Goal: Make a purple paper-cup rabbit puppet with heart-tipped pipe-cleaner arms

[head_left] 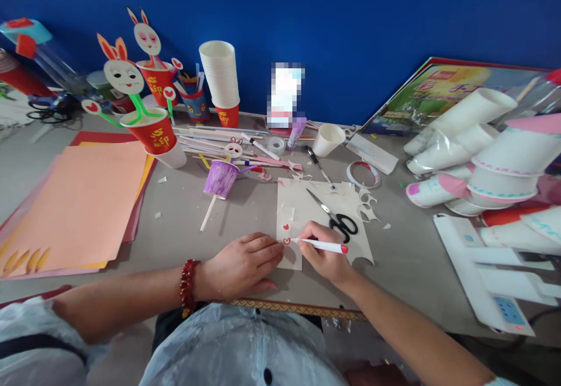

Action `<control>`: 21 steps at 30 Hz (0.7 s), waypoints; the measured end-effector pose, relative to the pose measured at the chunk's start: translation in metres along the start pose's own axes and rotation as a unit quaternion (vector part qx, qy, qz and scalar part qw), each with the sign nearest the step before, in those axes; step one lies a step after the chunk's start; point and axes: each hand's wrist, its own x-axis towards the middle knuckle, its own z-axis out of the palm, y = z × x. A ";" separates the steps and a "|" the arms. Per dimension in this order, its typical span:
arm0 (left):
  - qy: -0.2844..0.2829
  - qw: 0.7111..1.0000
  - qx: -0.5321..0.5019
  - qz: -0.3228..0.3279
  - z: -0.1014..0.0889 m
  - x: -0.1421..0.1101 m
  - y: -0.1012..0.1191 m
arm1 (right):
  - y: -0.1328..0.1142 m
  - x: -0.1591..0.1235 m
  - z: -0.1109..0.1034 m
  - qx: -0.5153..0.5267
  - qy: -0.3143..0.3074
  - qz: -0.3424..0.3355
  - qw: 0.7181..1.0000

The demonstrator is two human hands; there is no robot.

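Right hand: yours, fingers and thumb closed around a white marker with a red end, tip pointed left at a heart outline.
Left hand: yours, palm down and loosely flat, nothing gripped, fingertips at the left edge of the white paper; a red beaded bracelet on its wrist.
White paper: under the marker tip, between your two hands; it seems to be a narrow strip over a larger piece, though the seam is hard to make out.
Hearts: the outline in red, just left of your right fingertips; one filled red heart, just beyond it.
Scissors: black handles, blades apart, on the paper just beyond your right hand.
Black pen and tape roll: farther beyond your right hand, the roll more to the right.
Purple cup: beyond your left hand, a small rabbit face above it, a pale stick below.
Coloured sheets: stacked, well left of your left hand, peach on top.
Power strip: white, well right of your right hand
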 end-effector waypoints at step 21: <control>0.001 1.000 0.005 -0.001 -0.001 0.000 0.001 | 0.001 0.000 0.000 -0.008 -0.013 0.000 1.000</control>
